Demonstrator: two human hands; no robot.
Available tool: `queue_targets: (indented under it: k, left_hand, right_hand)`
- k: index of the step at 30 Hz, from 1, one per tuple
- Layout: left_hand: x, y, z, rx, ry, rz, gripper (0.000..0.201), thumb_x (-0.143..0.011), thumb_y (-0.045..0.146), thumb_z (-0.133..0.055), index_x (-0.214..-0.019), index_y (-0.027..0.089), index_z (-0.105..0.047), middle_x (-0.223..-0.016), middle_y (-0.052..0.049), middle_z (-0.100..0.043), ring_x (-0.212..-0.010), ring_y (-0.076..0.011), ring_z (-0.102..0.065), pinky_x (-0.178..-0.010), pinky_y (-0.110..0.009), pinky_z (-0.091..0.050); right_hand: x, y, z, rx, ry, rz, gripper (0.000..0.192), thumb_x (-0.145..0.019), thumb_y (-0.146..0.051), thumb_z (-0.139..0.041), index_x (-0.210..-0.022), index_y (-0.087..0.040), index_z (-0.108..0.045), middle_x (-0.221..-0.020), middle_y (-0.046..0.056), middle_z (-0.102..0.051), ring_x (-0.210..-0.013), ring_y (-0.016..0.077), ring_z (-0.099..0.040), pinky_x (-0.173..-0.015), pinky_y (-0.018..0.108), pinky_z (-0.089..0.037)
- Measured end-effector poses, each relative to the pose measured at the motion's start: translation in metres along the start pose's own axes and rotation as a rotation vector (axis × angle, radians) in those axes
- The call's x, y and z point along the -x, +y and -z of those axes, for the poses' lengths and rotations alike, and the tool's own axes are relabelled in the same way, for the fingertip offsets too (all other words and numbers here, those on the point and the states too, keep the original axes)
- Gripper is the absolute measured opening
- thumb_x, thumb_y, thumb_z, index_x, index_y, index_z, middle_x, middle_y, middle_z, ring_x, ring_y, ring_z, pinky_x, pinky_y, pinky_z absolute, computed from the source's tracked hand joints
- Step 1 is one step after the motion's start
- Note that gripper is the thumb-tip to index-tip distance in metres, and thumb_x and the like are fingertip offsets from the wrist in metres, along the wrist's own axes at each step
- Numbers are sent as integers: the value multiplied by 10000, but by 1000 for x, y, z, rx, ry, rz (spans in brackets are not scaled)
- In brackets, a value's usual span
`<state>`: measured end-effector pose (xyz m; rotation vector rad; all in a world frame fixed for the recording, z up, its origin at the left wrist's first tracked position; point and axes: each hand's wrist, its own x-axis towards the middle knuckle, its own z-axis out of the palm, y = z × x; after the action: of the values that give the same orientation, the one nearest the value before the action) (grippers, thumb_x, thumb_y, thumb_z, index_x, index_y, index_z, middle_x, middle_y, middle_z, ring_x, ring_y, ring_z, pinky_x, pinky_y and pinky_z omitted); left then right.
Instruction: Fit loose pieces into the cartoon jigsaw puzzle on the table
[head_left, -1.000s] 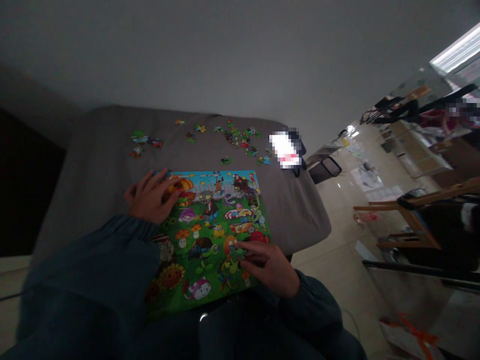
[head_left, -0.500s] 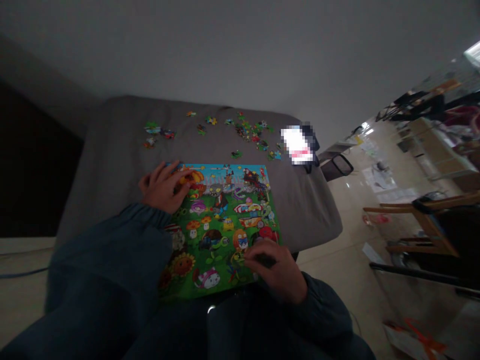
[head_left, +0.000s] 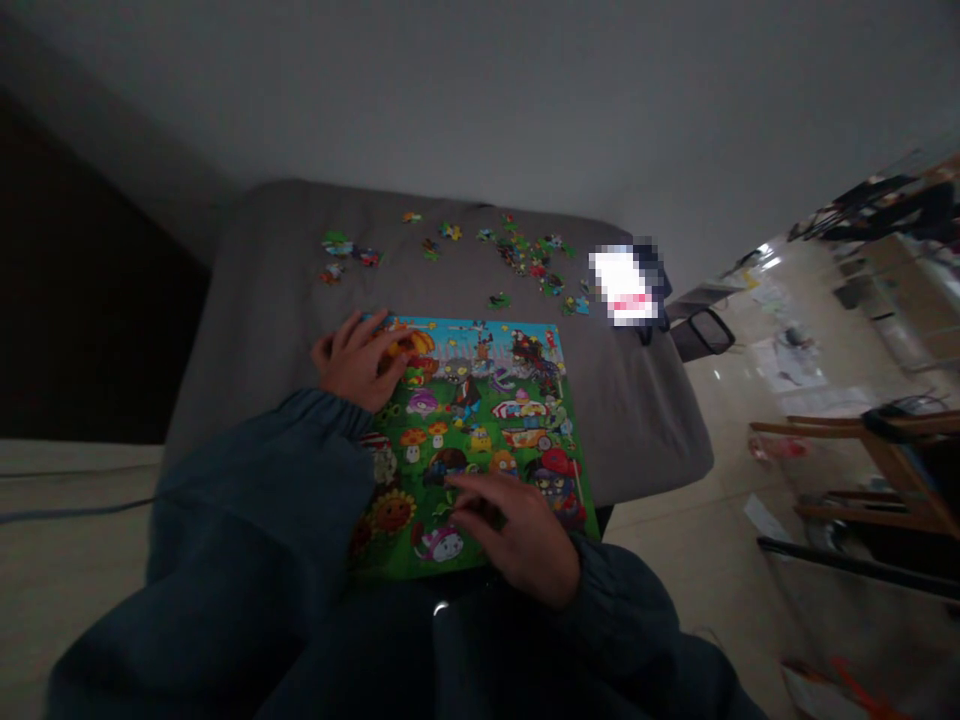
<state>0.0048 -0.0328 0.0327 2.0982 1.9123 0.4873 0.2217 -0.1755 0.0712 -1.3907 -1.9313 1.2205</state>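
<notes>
A colourful cartoon jigsaw puzzle (head_left: 480, 420) lies flat, nearly complete, on the grey table's near edge.

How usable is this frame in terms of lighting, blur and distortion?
Head view: dim overall; the puzzle is the brightest area, while both sleeves go nearly black; a pixelated patch masks something on the table; edges look tilted and stretched; both hands are slightly soft.

My right hand (head_left: 517, 535) covers part of the puzzle (head_left: 480, 420); the loose pieces (head_left: 529, 260) are too small to make out.

No readable text — puzzle (head_left: 480, 420) print too blurred.
</notes>
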Motion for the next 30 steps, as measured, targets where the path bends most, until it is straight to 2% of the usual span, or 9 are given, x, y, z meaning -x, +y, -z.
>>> queue_targets:
  k: [4, 9, 13, 18, 21, 23, 26, 28, 30]
  left_hand:
    - [0, 0, -1, 3, 6, 6, 424, -928, 430, -425, -1304, 317, -584, -1503, -27, -424, -1421, -303, -265, -1090, -534, -192]
    - [1, -1, -1, 0, -12, 3, 418, -924, 410, -429, -1304, 326, -581, -1507, -15, -418, -1423, -299, -262, -1081, -548, -203]
    - [1, -1, 0, 0, 4, 0, 407, -926, 414, -437, -1298, 336, -582, -1503, -12, -426, -1421, -291, -266, -1075, -543, -215]
    - [2, -2, -1, 5, 8, -4, 399, -937, 401, -425, -1299, 331, -578, -1505, -10, -422, -1422, -286, -263, -1079, -541, -210]
    - [1, -4, -3, 7, 12, -9, 405, -932, 407, -421, -1297, 331, -581, -1502, -14, -427, -1425, -289, -261, -1086, -546, -201]
    - [0, -6, -4, 2, 10, -16, 415, -929, 425, -408, -1295, 336, -581, -1500, -16, -429, -1425, -295, -265, -1087, -551, -200]
    - [-3, -10, -5, -19, 8, -29, 440, -937, 460, -361, -1301, 339, -575, -1497, -30, -432, -1418, -311, -276, -1075, -572, -217]
    - [-5, -14, -6, -29, 12, -40, 451, -938, 479, -348, -1294, 327, -580, -1486, -52, -445, -1413, -323, -284, -1069, -577, -231]
    - [-7, -18, -8, -28, 6, -61, 447, -928, 488, -366, -1300, 342, -565, -1485, -45, -448, -1408, -336, -293, -1064, -586, -243]
  right_hand:
    - [-10, 2, -7, 128, -3, 58, 215, -855, -194, -675, -1067, -222, -706, -904, 12, -724, -877, 170, -615, -820, 300, -471]
    - [-13, 5, -14, 190, -48, 143, 180, -882, -231, -651, -1053, -222, -706, -946, -1, -734, -873, 178, -583, -798, 304, -464]
    - [-13, 7, -17, 259, -5, 211, 208, -869, -225, -666, -1075, -214, -695, -1050, 17, -684, -972, 181, -548, -878, 312, -452]
    - [-8, 5, -12, 350, 56, 224, 218, -877, -275, -658, -1088, -226, -680, -1134, 36, -627, -1059, 212, -496, -937, 360, -427]
    - [1, 2, -8, 403, 7, 279, 201, -922, -289, -592, -1096, -223, -668, -1128, 42, -631, -1058, 217, -494, -950, 393, -416]
    - [11, -1, -4, 472, -37, 315, 148, -925, -280, -584, -1030, -235, -679, -1095, 28, -651, -1051, 227, -499, -925, 408, -420]
    - [22, -8, 15, 511, -111, 325, 95, -912, -282, -604, -902, -224, -679, -986, 12, -680, -997, 213, -533, -865, 378, -448]
    - [21, -10, 42, 504, -118, 315, 107, -919, -284, -593, -911, -219, -678, -949, 16, -685, -940, 187, -562, -840, 350, -469]
    - [7, -6, 78, 511, -30, 315, 134, -929, -283, -573, -954, -209, -681, -953, 37, -687, -903, 174, -585, -832, 339, -486]
